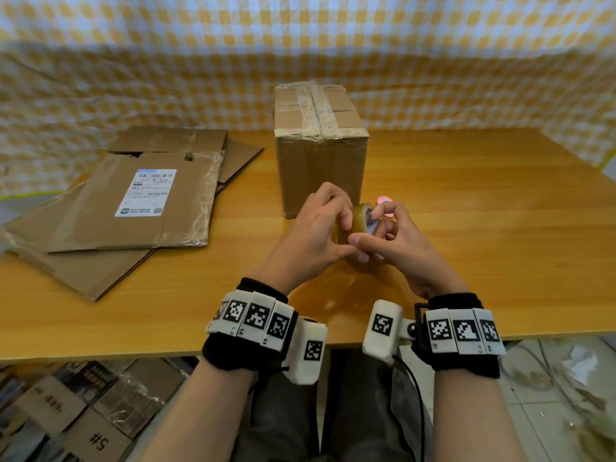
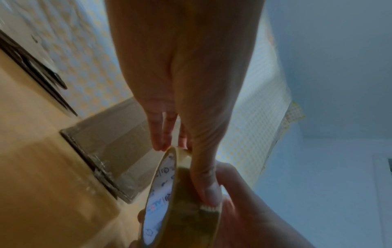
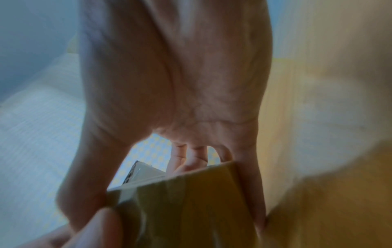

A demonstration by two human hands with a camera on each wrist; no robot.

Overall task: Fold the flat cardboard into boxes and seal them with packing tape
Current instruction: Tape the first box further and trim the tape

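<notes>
A roll of brownish packing tape [image 1: 358, 225] is held upright just above the wooden table [image 1: 466, 228], in front of a sealed cardboard box [image 1: 320, 151]. My left hand [image 1: 320, 235] grips the roll from the left, its thumb lying along the outer tape [image 2: 186, 209]. My right hand [image 1: 383, 241] holds the roll from the right, thumb on the tape's rim and fingers curled at the white core [image 2: 159, 193]. In the right wrist view the tape's outer band [image 3: 191, 201] fills the lower middle between thumb and fingers. Flat cardboard [image 1: 140, 208] with a white label lies at the left.
A small pink object [image 1: 383, 200] lies on the table just behind my right hand. A yellow-checked cloth [image 1: 300, 45] hangs behind the table. More cardboard pieces [image 1: 83, 411] lie on the floor below the table's front edge.
</notes>
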